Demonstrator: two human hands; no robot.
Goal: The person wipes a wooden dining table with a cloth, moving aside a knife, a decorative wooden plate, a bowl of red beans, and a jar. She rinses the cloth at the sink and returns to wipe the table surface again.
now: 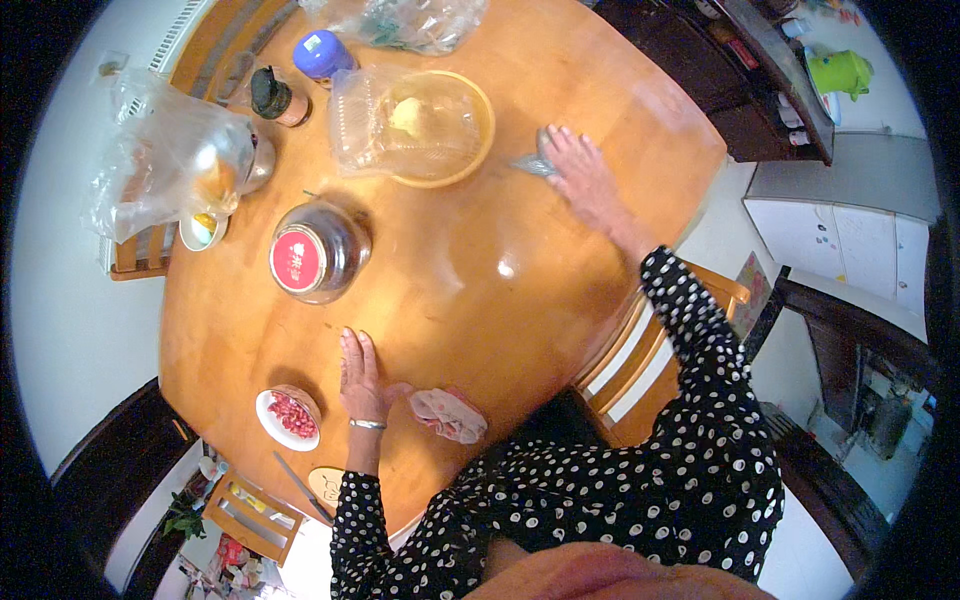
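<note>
My right hand (580,175) reaches across to the far right of the wooden table (560,290). It presses down on a crumpled grey-blue cloth (532,165), whose edges stick out beside the fingers. My left hand (362,382) rests on the near left of the table, its fingers stretched out and nothing in them. Beside its wrist lies a crumpled pinkish patterned cloth (448,415). To its left stands a white bowl (266,408) of red pomegranate seeds (294,415). Beyond this hand is a glass jar (345,248) with a red-topped lid (299,261).
A yellow-rimmed bowl (488,140) with a clear plastic box (355,130) stands far off. Nearby are a blue-lidded container (322,55), a black-capped jar (280,98) and plastic bags (160,170). A knife (300,485) and round mat (326,484) lie at the near left edge.
</note>
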